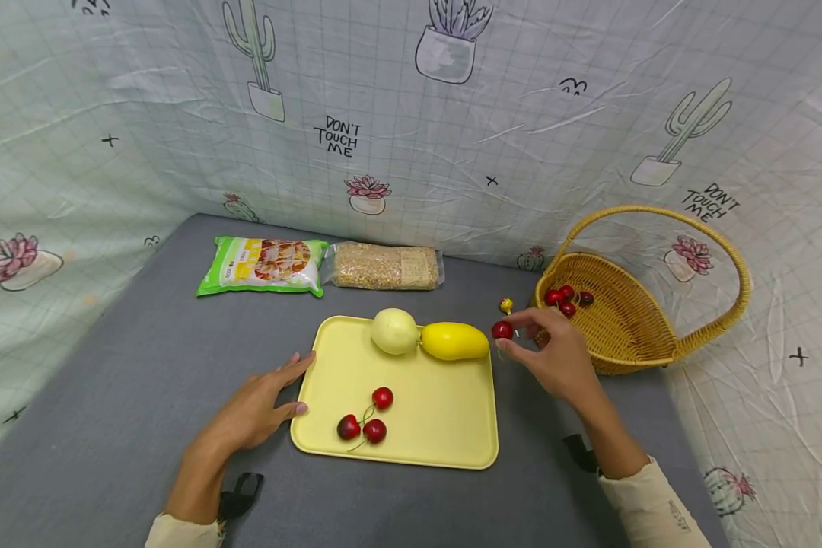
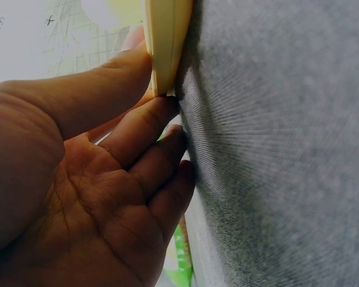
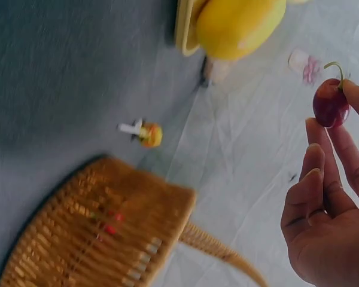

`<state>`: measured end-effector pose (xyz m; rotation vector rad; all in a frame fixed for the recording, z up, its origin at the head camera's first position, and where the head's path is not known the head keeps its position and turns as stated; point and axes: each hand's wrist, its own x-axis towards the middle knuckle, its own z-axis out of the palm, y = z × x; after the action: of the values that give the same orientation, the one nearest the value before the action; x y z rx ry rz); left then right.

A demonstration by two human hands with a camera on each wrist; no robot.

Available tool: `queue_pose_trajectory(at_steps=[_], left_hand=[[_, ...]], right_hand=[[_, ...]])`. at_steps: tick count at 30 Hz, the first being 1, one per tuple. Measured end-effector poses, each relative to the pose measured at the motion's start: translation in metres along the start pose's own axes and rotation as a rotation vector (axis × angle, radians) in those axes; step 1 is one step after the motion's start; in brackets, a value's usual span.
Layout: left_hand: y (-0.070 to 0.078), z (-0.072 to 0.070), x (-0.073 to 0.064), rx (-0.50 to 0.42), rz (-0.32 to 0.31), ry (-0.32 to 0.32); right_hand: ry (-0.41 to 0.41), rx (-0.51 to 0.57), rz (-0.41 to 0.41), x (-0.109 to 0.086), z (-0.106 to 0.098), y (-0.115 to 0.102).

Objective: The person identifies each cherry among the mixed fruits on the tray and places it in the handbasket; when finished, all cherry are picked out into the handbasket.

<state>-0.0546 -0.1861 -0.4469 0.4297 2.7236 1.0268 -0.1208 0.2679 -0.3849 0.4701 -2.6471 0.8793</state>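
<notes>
My right hand pinches a dark red cherry with a green stem between thumb and fingertips, beside the right edge of the yellow tray. My left hand rests at the tray's left edge, thumb and fingertips touching the rim and fingers spread. In the left wrist view the thumb lies against the tray wall. Three cherries with stems lie at the tray's front left. A pale green round fruit and a long yellow fruit lie along its back edge.
A wicker basket with a tall handle stands at the right, several cherries inside. A small yellow lollipop lies beside it. A green-edged food bag and a clear pack of grains lie along the back, before a cloth wall.
</notes>
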Motion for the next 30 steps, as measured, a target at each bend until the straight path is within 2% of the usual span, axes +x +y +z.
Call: queue_pose_trajectory(at_steps=[8,14,21,30], left_hand=[[0.0,-0.001,0.0,-0.011,-0.003,-0.009],[0.0,-0.002,0.001,-0.017,-0.007,-0.022],[0.0,-0.002,0.001,-0.017,-0.015,-0.029],[-0.001,-0.003,0.001,-0.018,-0.018,-0.036]], right_hand=[[0.085,0.046,0.061,0.008,-0.018,0.025],[0.158,0.031,0.127,0.01,-0.028,0.038],[0.206,-0.001,0.168,0.015,-0.037,0.055],[0.234,-0.002,0.317,0.02,-0.049,0.079]])
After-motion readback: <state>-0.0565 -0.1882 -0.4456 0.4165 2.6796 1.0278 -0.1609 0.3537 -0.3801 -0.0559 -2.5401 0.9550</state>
